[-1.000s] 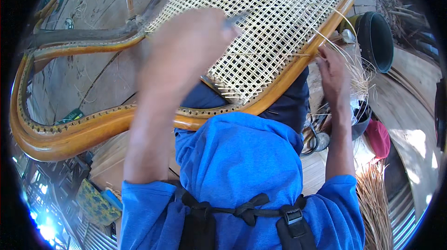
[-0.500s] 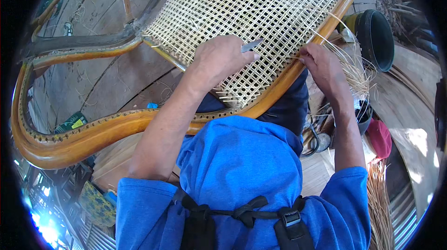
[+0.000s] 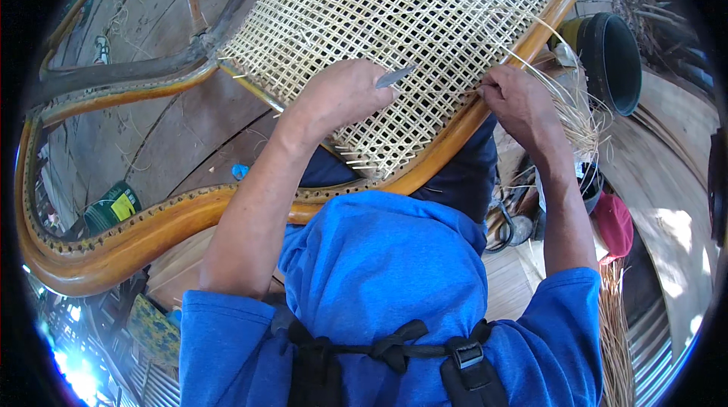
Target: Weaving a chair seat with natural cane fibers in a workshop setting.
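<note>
My left hand (image 3: 341, 96) is closed around a knife, whose pointed grey blade (image 3: 395, 76) sticks out between thumb and fingers over the woven cane panel (image 3: 379, 13). The handle is hidden in the fist. At the panel's right edge, my right hand (image 3: 519, 100) pinches what looks like a thin cane strand against the curved wooden chair frame (image 3: 462, 130). Its fingertips hide most of that strand. Cut cane ends stick up at the panel's near corner. A row of small holes runs along the bare frame to the left.
Loose cane strands (image 3: 584, 123) hang beyond the right side of the frame. A dark bucket (image 3: 613, 66) lies tipped to the right, with a red cloth item (image 3: 613, 225) nearer. A long bundle of cane (image 3: 613, 324) lies at lower right. A green container (image 3: 112, 208) stands at left.
The chair frame has shifted slightly left in view, its left curve sitting lower. Both hands have moved a little left, and the blade now points flatter to the right.
</note>
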`<state>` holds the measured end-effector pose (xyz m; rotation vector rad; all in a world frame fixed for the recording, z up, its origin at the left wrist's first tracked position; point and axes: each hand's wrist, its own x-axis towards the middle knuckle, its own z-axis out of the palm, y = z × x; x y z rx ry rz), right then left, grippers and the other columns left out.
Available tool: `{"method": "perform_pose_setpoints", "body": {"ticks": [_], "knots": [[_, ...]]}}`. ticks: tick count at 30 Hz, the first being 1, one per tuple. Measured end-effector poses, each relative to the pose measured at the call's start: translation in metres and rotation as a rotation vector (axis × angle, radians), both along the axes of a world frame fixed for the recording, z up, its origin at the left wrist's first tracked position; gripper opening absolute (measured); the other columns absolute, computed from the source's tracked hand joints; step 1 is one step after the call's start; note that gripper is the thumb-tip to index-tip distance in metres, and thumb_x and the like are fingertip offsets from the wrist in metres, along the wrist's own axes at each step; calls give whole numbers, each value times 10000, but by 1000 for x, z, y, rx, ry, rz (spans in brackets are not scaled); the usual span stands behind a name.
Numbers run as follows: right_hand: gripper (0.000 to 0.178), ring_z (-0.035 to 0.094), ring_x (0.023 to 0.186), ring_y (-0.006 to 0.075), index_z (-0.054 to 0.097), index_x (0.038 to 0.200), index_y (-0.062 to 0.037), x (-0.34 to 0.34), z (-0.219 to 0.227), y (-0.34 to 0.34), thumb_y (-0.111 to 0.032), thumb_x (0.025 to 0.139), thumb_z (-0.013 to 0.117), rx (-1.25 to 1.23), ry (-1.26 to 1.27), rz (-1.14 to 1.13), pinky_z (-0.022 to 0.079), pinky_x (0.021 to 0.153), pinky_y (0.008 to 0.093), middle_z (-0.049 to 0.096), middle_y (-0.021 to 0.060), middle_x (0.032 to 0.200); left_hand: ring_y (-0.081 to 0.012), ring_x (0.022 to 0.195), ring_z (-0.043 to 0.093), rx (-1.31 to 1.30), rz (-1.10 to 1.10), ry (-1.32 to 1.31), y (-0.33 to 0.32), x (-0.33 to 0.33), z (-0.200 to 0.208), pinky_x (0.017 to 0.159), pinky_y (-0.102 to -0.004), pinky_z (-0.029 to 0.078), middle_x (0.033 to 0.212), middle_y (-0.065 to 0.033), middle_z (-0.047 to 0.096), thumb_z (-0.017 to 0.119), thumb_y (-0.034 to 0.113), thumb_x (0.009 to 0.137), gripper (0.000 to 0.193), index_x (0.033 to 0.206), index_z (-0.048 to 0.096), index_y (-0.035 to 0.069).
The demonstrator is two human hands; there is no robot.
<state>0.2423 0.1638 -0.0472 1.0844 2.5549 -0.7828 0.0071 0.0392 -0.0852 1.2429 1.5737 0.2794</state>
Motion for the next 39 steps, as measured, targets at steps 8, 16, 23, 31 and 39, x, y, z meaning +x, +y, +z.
{"method": "perform_pose_setpoints", "body": {"ticks": [8,16,23,31,39], "knots": [[196,628,834,389,630,875,-4,4,8,14,-173,858,532,-198,6,-27,494,750,449,638,207,849,-299,584,562,-19,-21,53,0,2,9,607,-434,446,604,-164,557,569,378,855,408,732,612,-8],[204,606,843,386,589,869,-17,-3,-7,-4,-215,894,546,34,-155,-44,482,739,463,614,191,855,-374,629,622,-98,-26,72,6,5,10,657,-478,496,650,-222,609,509,288,809,332,724,645,-3],[217,646,770,376,639,844,-1,2,-18,0,-182,880,526,77,-58,8,520,704,460,645,215,814,-165,465,448,-26,-16,-19,3,0,3,478,-362,372,495,-68,463,572,316,787,358,640,550,-10],[295,550,704,121,661,1086,-8,20,42,24,-255,957,563,-281,123,-481,458,652,278,606,2,771,-264,552,564,-20,-151,191,-4,-21,42,547,-422,438,602,-128,557,597,304,817,310,770,581,-2],[331,636,842,257,671,1049,-29,-66,13,-71,-328,957,562,-622,717,-29,492,766,362,660,143,906,-373,756,626,139,-132,363,-32,-29,114,685,-474,474,758,-185,633,575,292,834,263,861,642,39]]}}
